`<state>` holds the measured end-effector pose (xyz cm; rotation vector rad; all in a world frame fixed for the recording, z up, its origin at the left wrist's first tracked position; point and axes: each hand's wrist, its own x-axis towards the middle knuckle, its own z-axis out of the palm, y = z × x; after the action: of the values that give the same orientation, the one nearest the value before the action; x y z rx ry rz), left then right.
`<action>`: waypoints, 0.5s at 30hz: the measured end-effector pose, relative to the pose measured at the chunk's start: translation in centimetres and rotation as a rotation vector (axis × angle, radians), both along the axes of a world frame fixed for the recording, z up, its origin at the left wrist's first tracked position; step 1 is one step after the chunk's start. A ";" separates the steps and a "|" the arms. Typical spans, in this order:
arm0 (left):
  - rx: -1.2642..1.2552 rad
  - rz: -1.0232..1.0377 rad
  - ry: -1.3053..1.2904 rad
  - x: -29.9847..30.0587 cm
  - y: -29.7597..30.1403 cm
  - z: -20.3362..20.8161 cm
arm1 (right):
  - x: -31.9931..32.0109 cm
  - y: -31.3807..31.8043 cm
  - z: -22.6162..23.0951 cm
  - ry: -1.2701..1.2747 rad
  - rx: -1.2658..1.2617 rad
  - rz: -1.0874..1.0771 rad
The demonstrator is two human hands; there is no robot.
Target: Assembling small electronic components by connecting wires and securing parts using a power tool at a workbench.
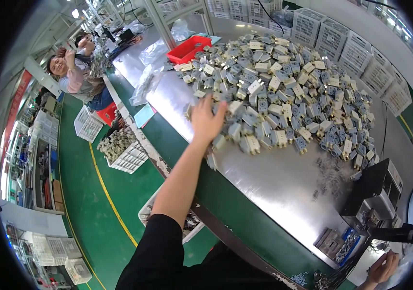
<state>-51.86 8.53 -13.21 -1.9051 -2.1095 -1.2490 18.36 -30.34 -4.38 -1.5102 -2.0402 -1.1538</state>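
Note:
A wide heap of grey and cream plug-like parts with brass pins covers the metal tabletop. My left hand reaches out to the heap's near-left edge, fingers apart, with the closest parts beside it; it looks slightly blurred. At the lower right, beside a dark boxy bench machine, is my right hand. Its fingers are curled together, and whatever lies between them is too small to make out. Small loose metal pieces are scattered between the heap and the machine.
A red bin stands behind the heap, with clear plastic bags to its left. White crates line the far side. A blue tray of metal bits sits near the machine. Another person sits at the far left.

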 end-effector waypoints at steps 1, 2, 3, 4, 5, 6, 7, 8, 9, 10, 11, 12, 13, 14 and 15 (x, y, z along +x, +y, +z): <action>0.033 0.004 -0.007 0.9 -0.4 0.0 | 0.2 0.2 -0.5 -0.010 0.021 -0.005; 0.061 0.007 -0.014 1.8 -0.9 0.0 | -0.4 0.6 -0.7 -0.002 0.021 0.001; 0.064 -0.012 -0.056 2.7 -1.2 0.3 | -1.2 1.1 -0.7 0.023 0.044 0.006; 0.062 -0.012 -0.052 3.7 -1.8 0.5 | -1.9 1.4 -0.6 0.047 0.067 0.010; 0.082 -0.022 -0.093 4.8 -2.5 1.0 | -2.1 1.4 -0.7 0.049 0.068 0.008; 0.102 -0.034 -0.134 5.7 -2.7 1.3 | -2.2 1.3 -0.9 0.053 0.042 -0.010; 0.227 -0.043 -0.082 6.0 -2.3 0.2 | -2.3 1.1 -0.9 0.055 0.017 -0.030; 0.230 -0.050 -0.086 6.2 -2.0 0.6 | -2.3 0.9 -0.8 0.052 0.020 -0.037; 0.286 -0.054 -0.040 6.1 -1.8 0.9 | -2.4 0.5 -0.7 0.041 0.018 -0.043; 0.342 -0.060 0.001 6.0 -1.5 1.2 | -2.5 0.0 -0.4 0.027 0.015 -0.053; 0.409 -0.012 0.111 4.6 -1.1 3.0 | -1.6 -0.4 -1.1 0.032 0.015 -0.057; 0.500 -0.054 0.097 1.4 1.7 2.4 | -1.3 -1.6 -0.8 0.014 -0.001 -0.051; 0.423 0.023 0.029 -1.3 3.8 3.0 | -1.0 -2.3 0.0 -0.006 -0.028 -0.043; 0.328 0.107 0.064 -5.2 6.1 2.9 | -3.0 0.1 1.3 0.018 -0.052 -0.039; 0.291 0.161 0.180 -8.9 8.4 2.7 | -8.3 3.9 4.9 0.009 -0.061 0.021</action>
<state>-60.77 16.90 -10.53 -1.6251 -1.8355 -1.2218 10.06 -26.49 0.48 -1.5159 -2.0977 -1.0843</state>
